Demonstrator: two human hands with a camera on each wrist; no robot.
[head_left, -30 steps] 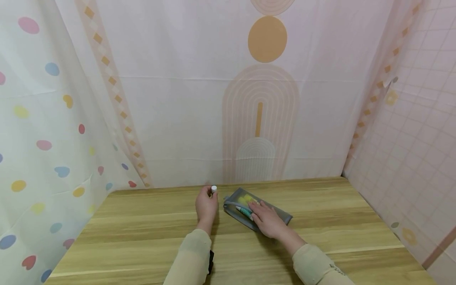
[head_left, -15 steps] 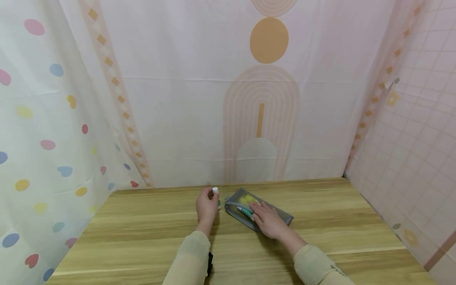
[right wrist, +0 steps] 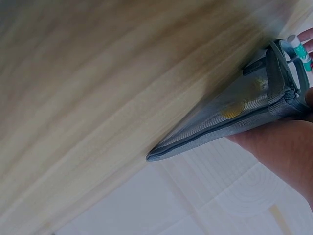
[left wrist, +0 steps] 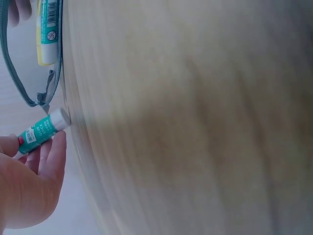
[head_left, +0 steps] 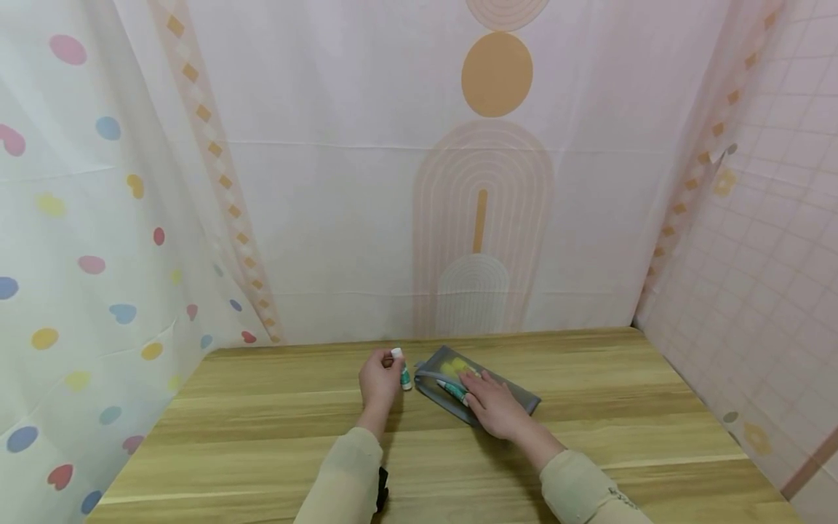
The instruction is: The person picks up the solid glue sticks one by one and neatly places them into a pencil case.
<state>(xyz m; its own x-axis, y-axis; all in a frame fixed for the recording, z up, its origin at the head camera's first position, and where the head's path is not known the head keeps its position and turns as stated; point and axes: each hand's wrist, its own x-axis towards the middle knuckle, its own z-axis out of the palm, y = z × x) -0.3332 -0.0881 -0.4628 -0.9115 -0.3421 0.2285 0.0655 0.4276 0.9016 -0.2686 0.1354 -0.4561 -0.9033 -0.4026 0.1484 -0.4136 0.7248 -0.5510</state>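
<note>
My left hand [head_left: 380, 382] pinches a green-and-white glue stick [head_left: 404, 373] just left of a grey mesh zip pouch [head_left: 507, 389]. In the left wrist view this glue stick [left wrist: 41, 131] is tilted, its white end close to the tabletop. My right hand [head_left: 494, 404] rests on the pouch with its fingers stretched over the mesh. Another green-and-white glue stick [left wrist: 50, 29] lies inside the pouch's unzipped mouth. Something yellow [right wrist: 234, 107] shows through the mesh; its kind cannot be made out.
The pouch lies on a wood-grain table [head_left: 275, 437]. Patterned curtains [head_left: 340, 233] hang along the table's back edge and at both sides. A black item [head_left: 382, 489] sits at the left sleeve.
The glue stick in my left hand has come down and tilted, so its green label now shows below the fingers. My right hand and the pouch stay in place.
</note>
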